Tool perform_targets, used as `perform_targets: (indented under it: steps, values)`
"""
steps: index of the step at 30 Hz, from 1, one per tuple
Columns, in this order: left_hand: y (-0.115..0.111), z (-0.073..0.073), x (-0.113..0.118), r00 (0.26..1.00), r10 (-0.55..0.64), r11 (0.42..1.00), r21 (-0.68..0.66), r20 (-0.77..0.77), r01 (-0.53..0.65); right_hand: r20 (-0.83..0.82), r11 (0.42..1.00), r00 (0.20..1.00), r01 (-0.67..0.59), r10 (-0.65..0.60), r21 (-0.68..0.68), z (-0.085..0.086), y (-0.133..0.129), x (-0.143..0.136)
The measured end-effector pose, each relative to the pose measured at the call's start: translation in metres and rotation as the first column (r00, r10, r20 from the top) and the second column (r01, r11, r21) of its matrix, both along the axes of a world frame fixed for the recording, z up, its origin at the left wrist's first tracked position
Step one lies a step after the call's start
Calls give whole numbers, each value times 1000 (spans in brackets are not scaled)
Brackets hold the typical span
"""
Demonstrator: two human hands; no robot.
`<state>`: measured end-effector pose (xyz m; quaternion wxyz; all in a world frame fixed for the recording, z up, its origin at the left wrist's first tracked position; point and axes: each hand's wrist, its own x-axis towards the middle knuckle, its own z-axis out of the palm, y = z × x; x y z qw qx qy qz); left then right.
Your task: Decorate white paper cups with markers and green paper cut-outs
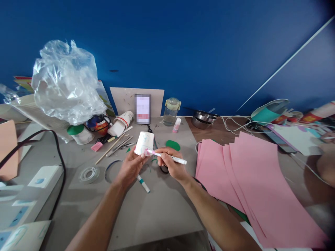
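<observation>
A white paper cup (145, 140) with green and pink marks is tilted in my left hand (132, 166), which grips it low with thumb and fingers. My right hand (172, 164) is closed round a white marker (176, 159), its pink tip against the cup's side. Below the cup a white and green marker (143, 184) lies on the grey table mat (146, 219). Part of a pair of scissors (164, 169) shows under my right hand. Behind it lies a green paper oval (173, 145).
Pink paper sheets (258, 170) lie at right. Behind are a glue stick (177, 125), a glass jar (171, 111), a phone (142, 108) and metal bowls (203, 119). At left are clear tape (89, 175), a black cable (61, 157) and a plastic bag (66, 82). Someone's hand (327, 165) shows at far right.
</observation>
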<state>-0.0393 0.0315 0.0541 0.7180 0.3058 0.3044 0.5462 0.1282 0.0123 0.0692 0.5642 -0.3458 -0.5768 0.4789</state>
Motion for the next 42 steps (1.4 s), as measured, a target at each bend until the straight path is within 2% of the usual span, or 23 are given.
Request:
perform_targets:
  steps: [6,11,16,21,24,28,32,36,40,42]
  values:
    - [0,-3,2,995,71,997,39,-70,-68,59,998,998,17,-21,67,2,-1,-1]
    - [1,-3,3,994,79,996,45,-80,-76,99,998,994,-50,46,44,3,-1,-1]
    - [1,-5,2,989,111,993,57,-101,-105,71,998,996,41,-44,44,2,0,0]
    - [1,-4,3,987,105,993,62,-118,-98,113,999,994,-17,12,41,3,0,0]
    - [1,-4,3,984,126,991,71,-125,-117,101,998,994,38,-43,50,3,0,1]
    - [2,-5,3,984,126,990,74,-125,-117,129,1000,992,-10,8,21,3,-1,2]
    - [2,-7,2,972,150,987,84,-182,-137,113,999,993,24,-29,40,4,-1,1]
    - [2,-8,2,970,149,985,113,-194,-129,151,999,988,-38,33,30,5,-1,1]
    - [2,-7,3,962,160,984,110,-221,-139,140,999,990,17,-21,29,5,-1,2]
    - [2,-7,4,958,167,983,113,-231,-144,157,999,988,1,-7,34,5,-1,3]
